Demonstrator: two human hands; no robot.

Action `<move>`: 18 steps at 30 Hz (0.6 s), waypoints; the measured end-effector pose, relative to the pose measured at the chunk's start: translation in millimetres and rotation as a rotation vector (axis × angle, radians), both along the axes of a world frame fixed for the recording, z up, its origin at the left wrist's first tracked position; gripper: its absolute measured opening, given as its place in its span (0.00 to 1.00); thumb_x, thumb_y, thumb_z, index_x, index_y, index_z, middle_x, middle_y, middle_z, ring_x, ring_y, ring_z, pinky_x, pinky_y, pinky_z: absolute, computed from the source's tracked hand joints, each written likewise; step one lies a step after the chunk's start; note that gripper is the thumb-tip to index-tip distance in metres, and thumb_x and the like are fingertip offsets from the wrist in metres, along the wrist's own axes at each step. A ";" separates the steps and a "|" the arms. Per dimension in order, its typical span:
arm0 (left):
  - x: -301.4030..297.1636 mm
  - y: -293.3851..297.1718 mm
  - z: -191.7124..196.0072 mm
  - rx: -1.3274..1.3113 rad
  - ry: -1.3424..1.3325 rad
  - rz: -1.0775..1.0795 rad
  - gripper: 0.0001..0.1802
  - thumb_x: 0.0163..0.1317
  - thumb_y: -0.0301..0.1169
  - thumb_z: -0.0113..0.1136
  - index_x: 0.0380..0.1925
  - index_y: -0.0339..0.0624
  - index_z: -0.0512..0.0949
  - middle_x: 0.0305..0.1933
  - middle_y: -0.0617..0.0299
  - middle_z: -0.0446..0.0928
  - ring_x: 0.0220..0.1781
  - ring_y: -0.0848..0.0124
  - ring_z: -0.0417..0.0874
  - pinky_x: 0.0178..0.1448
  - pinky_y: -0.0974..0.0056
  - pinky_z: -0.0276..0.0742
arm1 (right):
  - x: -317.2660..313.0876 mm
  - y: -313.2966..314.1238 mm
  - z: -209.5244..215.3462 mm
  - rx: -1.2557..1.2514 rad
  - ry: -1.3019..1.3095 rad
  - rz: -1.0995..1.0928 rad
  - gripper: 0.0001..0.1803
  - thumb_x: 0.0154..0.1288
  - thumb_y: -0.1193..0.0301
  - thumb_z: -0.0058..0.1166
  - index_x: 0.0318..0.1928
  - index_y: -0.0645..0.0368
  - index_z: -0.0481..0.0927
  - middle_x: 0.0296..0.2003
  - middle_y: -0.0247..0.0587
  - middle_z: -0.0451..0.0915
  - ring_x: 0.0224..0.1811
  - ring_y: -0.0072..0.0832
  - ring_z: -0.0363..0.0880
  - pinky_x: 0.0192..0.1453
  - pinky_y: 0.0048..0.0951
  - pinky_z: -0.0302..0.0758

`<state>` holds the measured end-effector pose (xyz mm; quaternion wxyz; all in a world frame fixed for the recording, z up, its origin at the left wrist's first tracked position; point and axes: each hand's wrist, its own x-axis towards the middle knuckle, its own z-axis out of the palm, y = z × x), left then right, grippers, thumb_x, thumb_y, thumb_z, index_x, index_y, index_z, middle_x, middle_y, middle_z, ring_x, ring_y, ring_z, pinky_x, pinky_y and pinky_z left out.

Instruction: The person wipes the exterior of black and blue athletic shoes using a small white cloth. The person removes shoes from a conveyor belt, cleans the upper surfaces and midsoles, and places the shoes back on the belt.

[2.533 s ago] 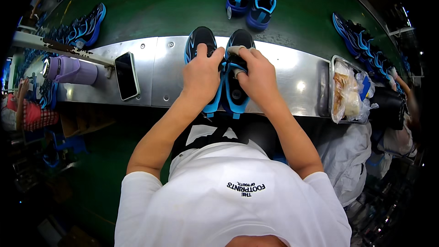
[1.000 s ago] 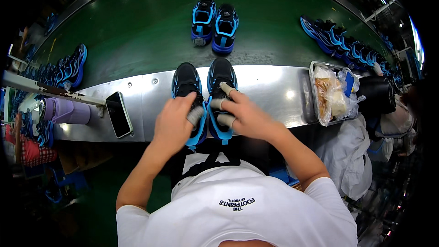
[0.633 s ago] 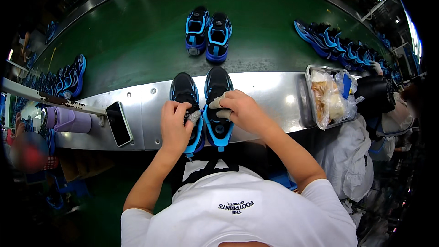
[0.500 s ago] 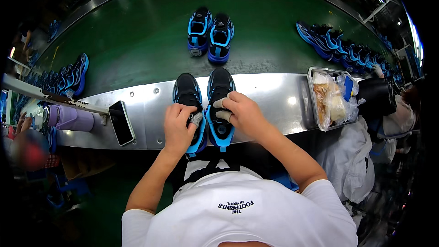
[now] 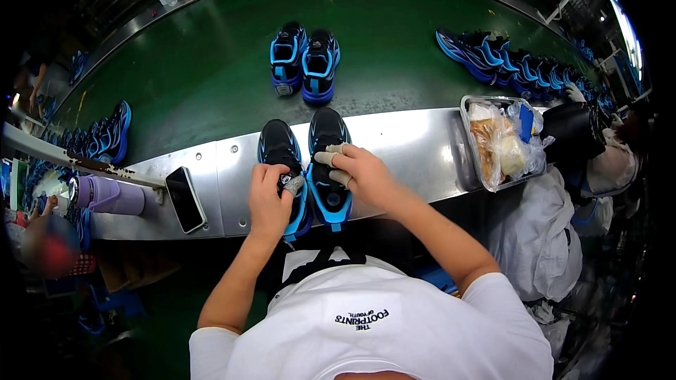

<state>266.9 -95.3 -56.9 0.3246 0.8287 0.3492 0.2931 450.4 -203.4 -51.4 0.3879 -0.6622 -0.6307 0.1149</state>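
- Two black-and-blue shoes stand side by side, soles down, on the metal counter (image 5: pixel 408 144): the left shoe (image 5: pixel 279 142) and the right shoe (image 5: pixel 328 129).
- Both toes point away from the person; the heels reach the near edge.
- Their long axes run nearly parallel, the left one slanting slightly, toe leftward.
- The left hand (image 5: pixel 269 200) bends thumb and fingers over the left shoe's tongue; the right hand (image 5: pixel 367 179) has covered fingertips on the right shoe's lacing. The hands are apart; whether either pinches anything, I cannot tell.
- Fingers hide much of both lacing areas and part of the left opening.
- Beyond, another pair of shoes (image 5: pixel 304 63) also points away.
- The shoe row (image 5: pixel 77 134) at left is partly hidden by a pole (image 5: pixel 77 158).
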 end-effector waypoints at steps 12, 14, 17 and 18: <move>-6.6 20.0 13.0 0.017 0.128 -0.137 0.20 0.48 0.18 0.60 0.45 0.42 0.81 0.37 0.59 0.75 0.32 0.66 0.73 0.39 0.65 0.71 | 13.0 8.9 22.9 -0.084 0.040 0.155 0.19 0.55 0.74 0.64 0.50 0.51 0.83 0.34 0.38 0.78 0.42 0.38 0.75 0.50 0.35 0.73; -9.3 25.9 13.8 -0.079 0.082 -0.300 0.19 0.51 0.19 0.64 0.45 0.42 0.82 0.37 0.62 0.74 0.32 0.72 0.72 0.37 0.69 0.69 | 19.2 7.1 27.1 -0.174 0.072 0.226 0.18 0.55 0.76 0.63 0.49 0.51 0.84 0.34 0.37 0.78 0.42 0.37 0.75 0.49 0.34 0.74; -15.5 33.9 19.9 -0.319 0.041 -0.383 0.21 0.53 0.15 0.58 0.48 0.42 0.81 0.38 0.67 0.74 0.33 0.77 0.70 0.40 0.71 0.69 | 10.8 3.2 15.2 -0.108 -0.008 0.045 0.16 0.55 0.75 0.64 0.46 0.52 0.85 0.34 0.37 0.78 0.42 0.36 0.75 0.49 0.33 0.74; -17.5 31.9 23.6 -0.289 0.031 -0.321 0.17 0.56 0.17 0.59 0.46 0.40 0.81 0.39 0.65 0.75 0.34 0.76 0.71 0.41 0.72 0.69 | 7.7 2.9 14.3 -0.127 -0.035 -0.014 0.17 0.56 0.75 0.64 0.48 0.51 0.84 0.34 0.37 0.79 0.42 0.36 0.75 0.49 0.33 0.74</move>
